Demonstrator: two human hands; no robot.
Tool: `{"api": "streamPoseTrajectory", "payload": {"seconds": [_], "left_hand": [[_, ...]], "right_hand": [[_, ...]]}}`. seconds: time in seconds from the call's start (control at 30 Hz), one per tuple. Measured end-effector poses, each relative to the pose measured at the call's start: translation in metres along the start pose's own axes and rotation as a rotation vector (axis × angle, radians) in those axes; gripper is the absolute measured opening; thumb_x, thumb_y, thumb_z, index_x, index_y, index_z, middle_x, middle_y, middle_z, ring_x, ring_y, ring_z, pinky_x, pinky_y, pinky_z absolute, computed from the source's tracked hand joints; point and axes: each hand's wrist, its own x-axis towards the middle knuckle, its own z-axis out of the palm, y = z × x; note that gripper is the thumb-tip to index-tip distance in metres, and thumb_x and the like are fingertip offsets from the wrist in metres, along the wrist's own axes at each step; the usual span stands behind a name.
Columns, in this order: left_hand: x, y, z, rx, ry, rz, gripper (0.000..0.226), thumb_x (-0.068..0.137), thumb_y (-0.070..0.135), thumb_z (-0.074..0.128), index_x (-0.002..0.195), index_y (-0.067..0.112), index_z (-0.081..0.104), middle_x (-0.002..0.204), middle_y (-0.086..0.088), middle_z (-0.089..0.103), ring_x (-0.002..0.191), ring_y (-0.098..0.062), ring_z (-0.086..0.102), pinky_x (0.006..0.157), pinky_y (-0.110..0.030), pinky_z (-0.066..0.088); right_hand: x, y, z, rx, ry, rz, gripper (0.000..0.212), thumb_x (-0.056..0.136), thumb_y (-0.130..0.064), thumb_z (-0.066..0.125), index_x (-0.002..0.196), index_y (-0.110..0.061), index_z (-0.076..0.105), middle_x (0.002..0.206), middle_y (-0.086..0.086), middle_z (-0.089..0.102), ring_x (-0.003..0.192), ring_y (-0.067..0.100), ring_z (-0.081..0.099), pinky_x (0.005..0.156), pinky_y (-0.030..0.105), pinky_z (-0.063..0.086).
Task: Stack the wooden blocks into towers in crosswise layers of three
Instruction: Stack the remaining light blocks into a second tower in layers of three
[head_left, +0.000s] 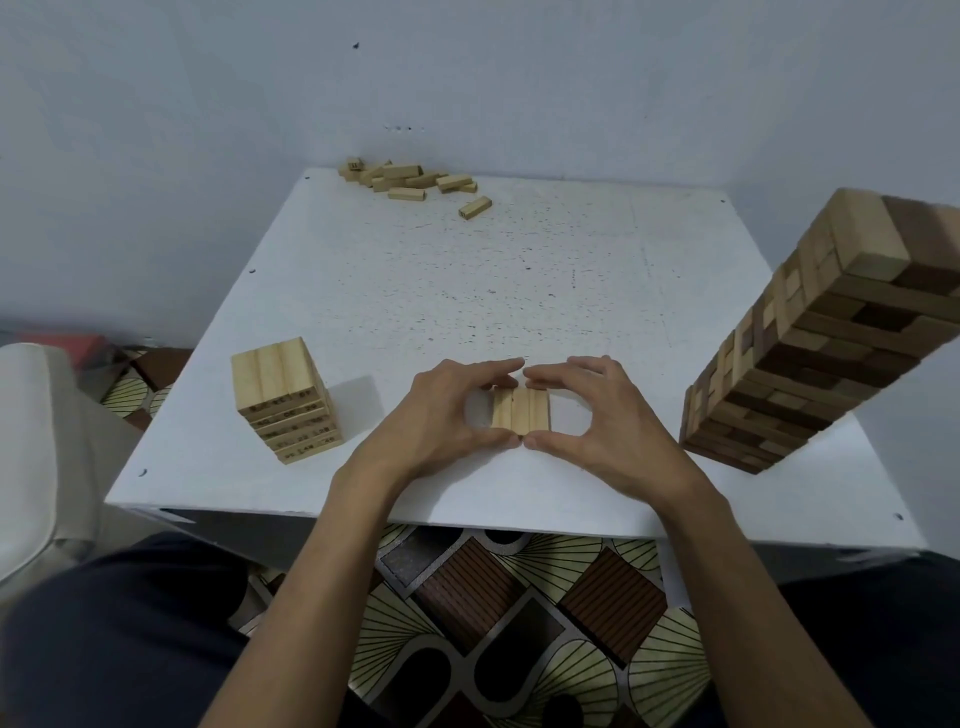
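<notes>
Three pale wooden blocks (520, 411) lie side by side as one layer on the white table (467, 280), near its front edge. My left hand (441, 410) and my right hand (597, 410) frame this layer from both sides. On each hand the fingertips press the blocks' far ends and the thumb presses the near ends. A short tower of pale numbered blocks (284, 400) stands to the left. Several loose pale blocks (410, 179) lie in a heap at the table's far edge.
A tall tower of mixed light and dark blocks (826, 338) stands at the table's right side, close to my right hand. A pale cushioned seat (36, 441) is at the left. Patterned floor (519, 623) shows below the table's front edge.
</notes>
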Motion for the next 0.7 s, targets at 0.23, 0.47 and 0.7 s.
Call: {"api": "streamPoseTrajectory", "payload": {"seconds": [0.23, 0.47, 0.7], "left_hand": [[-0.02, 0.016, -0.016, 0.049, 0.039, 0.012, 0.081, 0.08, 0.044, 0.077, 0.15, 0.035, 0.037, 0.131, 0.022, 0.058, 0.119, -0.004, 0.045, 0.108, -0.035, 0.033], [-0.053, 0.037, -0.048, 0.1, 0.164, 0.045, 0.086, 0.082, 0.046, 0.074, 0.152, 0.037, 0.025, 0.134, 0.025, 0.054, 0.124, -0.003, 0.041, 0.105, -0.024, 0.026], [-0.086, 0.029, -0.088, 0.097, 0.28, -0.026, 0.088, 0.08, 0.047, 0.074, 0.151, 0.042, 0.023, 0.132, 0.028, 0.054, 0.121, 0.004, 0.039, 0.097, -0.013, 0.027]], "right_hand": [[-0.009, -0.02, -0.015, -0.01, 0.018, -0.066, 0.065, 0.078, -0.034, 0.081, 0.135, -0.043, 0.051, 0.116, -0.037, 0.054, 0.127, -0.002, 0.032, 0.091, 0.006, 0.028], [-0.013, -0.065, -0.04, -0.04, -0.017, -0.184, 0.066, 0.075, -0.044, 0.078, 0.133, -0.05, 0.047, 0.119, -0.034, 0.057, 0.124, -0.005, 0.035, 0.092, 0.006, 0.027], [0.012, -0.114, -0.034, -0.079, -0.096, -0.332, 0.067, 0.076, -0.047, 0.077, 0.134, -0.053, 0.044, 0.12, -0.035, 0.056, 0.12, -0.004, 0.037, 0.088, 0.011, 0.029]]}}
